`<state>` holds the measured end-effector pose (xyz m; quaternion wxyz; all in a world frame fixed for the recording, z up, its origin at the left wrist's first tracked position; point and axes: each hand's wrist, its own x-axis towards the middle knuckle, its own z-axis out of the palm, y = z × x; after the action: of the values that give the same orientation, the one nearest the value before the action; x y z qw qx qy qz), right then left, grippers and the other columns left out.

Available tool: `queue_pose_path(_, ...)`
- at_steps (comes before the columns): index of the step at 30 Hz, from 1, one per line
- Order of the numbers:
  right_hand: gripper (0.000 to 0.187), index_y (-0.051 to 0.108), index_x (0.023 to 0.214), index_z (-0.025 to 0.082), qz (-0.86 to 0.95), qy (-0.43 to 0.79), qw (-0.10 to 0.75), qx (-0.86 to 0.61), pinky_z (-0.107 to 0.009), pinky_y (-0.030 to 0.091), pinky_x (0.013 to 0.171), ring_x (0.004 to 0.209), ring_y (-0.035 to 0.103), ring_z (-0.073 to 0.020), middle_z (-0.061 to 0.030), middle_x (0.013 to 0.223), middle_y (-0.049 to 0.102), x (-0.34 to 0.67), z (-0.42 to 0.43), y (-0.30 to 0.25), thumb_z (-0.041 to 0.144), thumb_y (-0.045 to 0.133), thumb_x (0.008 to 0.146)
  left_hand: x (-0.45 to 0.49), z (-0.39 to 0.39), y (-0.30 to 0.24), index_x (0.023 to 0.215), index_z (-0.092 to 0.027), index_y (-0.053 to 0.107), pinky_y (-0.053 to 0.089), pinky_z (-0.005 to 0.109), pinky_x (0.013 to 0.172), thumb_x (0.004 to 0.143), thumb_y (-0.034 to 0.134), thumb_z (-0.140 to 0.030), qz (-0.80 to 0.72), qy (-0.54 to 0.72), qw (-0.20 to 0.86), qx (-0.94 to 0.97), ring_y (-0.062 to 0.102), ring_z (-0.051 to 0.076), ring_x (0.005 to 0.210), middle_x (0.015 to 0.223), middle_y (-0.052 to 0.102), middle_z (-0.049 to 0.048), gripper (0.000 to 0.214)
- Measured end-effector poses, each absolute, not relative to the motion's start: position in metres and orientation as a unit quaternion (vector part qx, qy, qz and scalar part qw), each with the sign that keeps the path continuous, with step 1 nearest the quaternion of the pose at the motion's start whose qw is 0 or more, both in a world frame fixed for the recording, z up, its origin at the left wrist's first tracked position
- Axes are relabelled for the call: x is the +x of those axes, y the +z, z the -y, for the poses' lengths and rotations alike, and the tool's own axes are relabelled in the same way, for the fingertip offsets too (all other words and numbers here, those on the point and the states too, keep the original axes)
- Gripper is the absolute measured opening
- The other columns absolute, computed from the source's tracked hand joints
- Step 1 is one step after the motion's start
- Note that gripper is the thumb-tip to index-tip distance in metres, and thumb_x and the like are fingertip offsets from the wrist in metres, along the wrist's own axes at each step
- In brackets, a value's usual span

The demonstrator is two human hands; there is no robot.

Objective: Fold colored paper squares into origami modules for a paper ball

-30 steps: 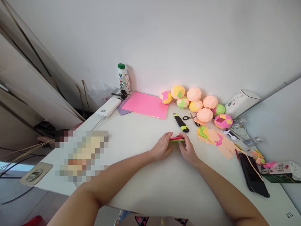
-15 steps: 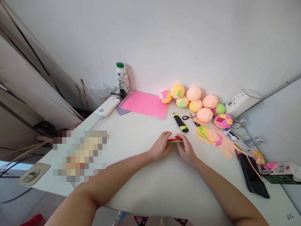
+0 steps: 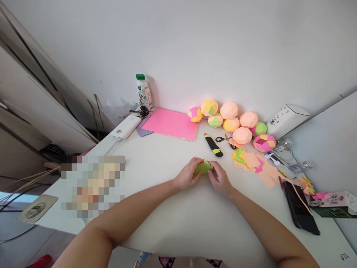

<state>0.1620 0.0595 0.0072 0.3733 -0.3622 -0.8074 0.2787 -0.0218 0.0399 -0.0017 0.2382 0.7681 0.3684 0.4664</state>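
Between my two hands is a small piece of green paper [image 3: 204,168], its flat face turned toward me. My left hand [image 3: 187,176] grips its left side, thumb in front and fingers behind. On the other side my right hand [image 3: 222,179] pinches the right edge. Both hands are just above the white table [image 3: 178,216]. Beyond them lies a black and lime utility knife [image 3: 214,145], with scissors [image 3: 223,139] beside it. Fingers cover the paper's side edges, and I cannot tell how many layers it has.
Faceted paper balls [image 3: 242,135] line the wall. Loose paper pieces [image 3: 252,160] are spread to the right, near a black phone [image 3: 299,208]. A pink sheet [image 3: 170,124], a white power bank [image 3: 126,127] and a bottle [image 3: 144,92] stand or lie back left. A blurred patch [image 3: 95,186] hides something left.
The paper has been tilted: earlier it showed edge-on with red and green, and now its green face shows. Both hands stay in about the same place.
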Motion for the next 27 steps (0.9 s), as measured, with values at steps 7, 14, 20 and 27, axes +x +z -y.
queue_pose_path(7,0.020,0.051,0.107,0.025,0.830,0.244,0.399,-0.304,-0.039,0.052,0.078,0.088,0.058,-0.0217,-0.0069,0.095,0.059,0.1625,-0.0559,0.0086,0.018,0.041,0.091,-0.0215,-0.0372,-0.0016,0.138,-0.025,0.026,0.053,0.039,0.082,0.086,0.034,0.000,-0.284,0.489,0.152,0.811,0.055,0.020,0.101,0.111,0.053,0.0108,0.057)
queue_pose_path(14,0.028,0.045,0.117,0.023,0.807,0.282,0.379,-0.353,-0.039,0.052,0.085,0.098,0.058,-0.0212,-0.0094,0.106,0.056,0.1631,-0.0587,0.0020,0.020,0.048,0.089,-0.0234,-0.0419,-0.0068,0.128,-0.020,0.036,0.053,0.042,0.081,0.082,0.045,-0.005,-0.403,0.454,0.215,0.765,0.055,0.022,0.101,0.110,0.052,0.0121,0.049)
queue_pose_path(20,0.026,0.048,0.117,0.022,0.805,0.280,0.362,-0.377,-0.040,0.049,0.090,0.103,0.057,-0.0216,-0.0098,0.110,0.057,0.1626,-0.0602,0.0048,0.023,0.042,0.092,-0.0232,-0.0434,-0.0058,0.112,-0.019,0.048,0.053,0.036,0.077,0.086,0.042,-0.010,-0.423,0.474,0.245,0.732,0.058,0.019,0.093,0.103,0.056,0.0089,0.029)
queue_pose_path(27,0.030,0.048,0.121,0.022,0.805,0.273,0.367,-0.379,-0.037,0.053,0.081,0.095,0.060,-0.0216,-0.0099,0.107,0.060,0.1643,-0.0577,0.0057,0.025,0.041,0.092,-0.0242,-0.0402,-0.0081,0.126,-0.020,0.036,0.053,0.032,0.064,0.087,0.044,-0.016,-0.418,0.450,0.267,0.743,0.058,0.016,0.077,0.106,0.056,0.0094,0.040)
